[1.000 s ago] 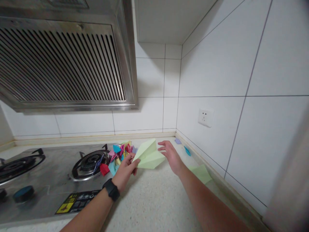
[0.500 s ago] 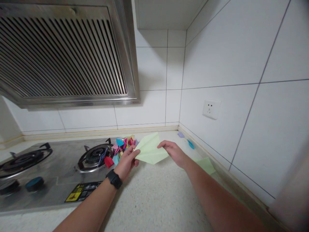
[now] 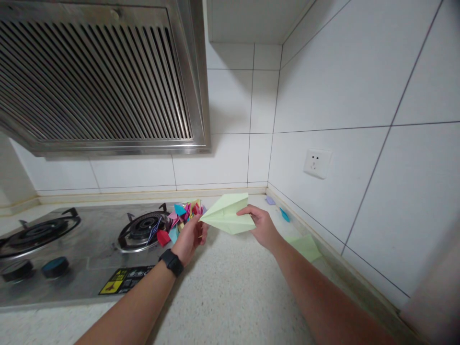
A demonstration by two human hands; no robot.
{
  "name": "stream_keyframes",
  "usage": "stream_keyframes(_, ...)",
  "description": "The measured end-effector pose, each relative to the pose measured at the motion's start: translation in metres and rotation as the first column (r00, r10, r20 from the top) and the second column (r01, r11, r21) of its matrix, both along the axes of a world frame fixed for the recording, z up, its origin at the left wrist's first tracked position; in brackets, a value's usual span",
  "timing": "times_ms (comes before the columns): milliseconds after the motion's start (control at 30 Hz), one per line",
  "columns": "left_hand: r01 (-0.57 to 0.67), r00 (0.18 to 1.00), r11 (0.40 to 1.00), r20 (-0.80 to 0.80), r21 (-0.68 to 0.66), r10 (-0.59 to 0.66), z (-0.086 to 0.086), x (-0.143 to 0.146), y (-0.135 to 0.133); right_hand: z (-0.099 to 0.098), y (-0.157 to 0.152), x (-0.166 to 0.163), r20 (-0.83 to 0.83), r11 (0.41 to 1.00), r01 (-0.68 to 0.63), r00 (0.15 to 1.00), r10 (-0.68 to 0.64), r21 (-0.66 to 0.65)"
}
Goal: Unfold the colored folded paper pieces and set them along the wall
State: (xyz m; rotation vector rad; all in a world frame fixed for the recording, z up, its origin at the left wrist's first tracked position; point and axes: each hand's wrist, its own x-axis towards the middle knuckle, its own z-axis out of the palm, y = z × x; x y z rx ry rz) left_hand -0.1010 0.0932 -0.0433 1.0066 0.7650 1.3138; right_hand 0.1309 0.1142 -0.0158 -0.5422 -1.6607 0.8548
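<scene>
A pale green folded paper plane [image 3: 227, 214] is held above the speckled countertop [image 3: 230, 292] between both hands. My left hand [image 3: 190, 236], with a black watch on its wrist, pinches the pointed tip at the plane's left end. My right hand [image 3: 261, 226] is closed on the plane's right side, thumb on top. A pile of small coloured folded papers [image 3: 181, 218] lies just behind my left hand, beside the stove.
A steel gas stove [image 3: 72, 244] with two burners fills the left. A range hood [image 3: 97, 76] hangs above it. A flat green sheet [image 3: 304, 246] lies by the right wall, with small blue and purple papers [image 3: 283, 214] farther back. A wall socket [image 3: 316, 163] sits on the tiles.
My right hand went from open beside the plane to gripping its right side. The plane rose slightly and levelled. The view shifted a little.
</scene>
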Motion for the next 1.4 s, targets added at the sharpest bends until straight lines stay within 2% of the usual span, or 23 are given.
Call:
stream_keyframes(133, -0.054, 0.996, 0.998, -0.066, 0.033, 0.056, -0.003, 0.001, 0.002, 0.013, -0.012, 0.0, -0.015, 0.995, 0.045, 0.999, -0.044, 0.092)
stream_keyframes(267, -0.061, 0.99, 0.996, -0.122, 0.071, 0.069, -0.004, 0.002, 0.001, 0.023, -0.021, -0.001, -0.081, 0.994, 0.072, 0.995, -0.066, 0.085)
stream_keyframes(367, -0.079, 0.985, 0.993, -0.146, 0.085, 0.09, -0.006, 0.002, 0.001, 0.022, -0.02, -0.005, -0.168, 0.996, 0.087, 0.982, -0.088, -0.015)
stream_keyframes(533, -0.08, 0.979, 0.994, -0.18, 0.08, 0.093, -0.008, 0.001, 0.0, 0.012, -0.012, -0.014, -0.306, 0.957, -0.063, 0.952, -0.028, -0.283)
stream_keyframes(733, -0.112, 0.973, 0.989, -0.189, 0.101, 0.13, -0.004, 0.0, -0.003, -0.001, -0.003, -0.013, -0.252, 0.905, -0.034, 0.964, -0.082, -0.425)
stream_keyframes(900, -0.192, 0.946, 0.94, -0.202, 0.283, 0.255, 0.006, 0.0, -0.009, -0.011, 0.006, -0.008, -0.113, 0.873, 0.054, 0.986, -0.124, -0.485)
stream_keyframes(1033, -0.195, 0.903, 0.914, -0.299, 0.356, 0.309, 0.002, -0.002, -0.004, -0.014, 0.006, -0.008, -0.035, 0.846, 0.053, 0.996, -0.085, -0.531)
stream_keyframes(1100, -0.206, 0.879, 0.911, -0.34, 0.357, 0.333, -0.003, -0.004, 0.002, -0.014, 0.005, -0.009, -0.017, 0.848, 0.051, 0.997, -0.071, -0.527)
stream_keyframes(1200, -0.23, 0.876, 0.922, -0.347, 0.31, 0.335, -0.007, -0.007, 0.007, -0.013, 0.006, -0.007, 0.056, 0.882, 0.094, 0.995, -0.077, -0.461)
stream_keyframes(1300, -0.271, 0.882, 0.928, -0.321, 0.255, 0.345, -0.006, -0.008, 0.007, -0.013, 0.011, -0.005, 0.138, 0.908, 0.231, 0.971, -0.194, -0.351)
stream_keyframes(1400, -0.291, 0.886, 0.929, -0.302, 0.228, 0.352, -0.004, -0.009, 0.005, -0.013, 0.013, -0.004, 0.166, 0.921, 0.35, 0.932, -0.323, -0.169)
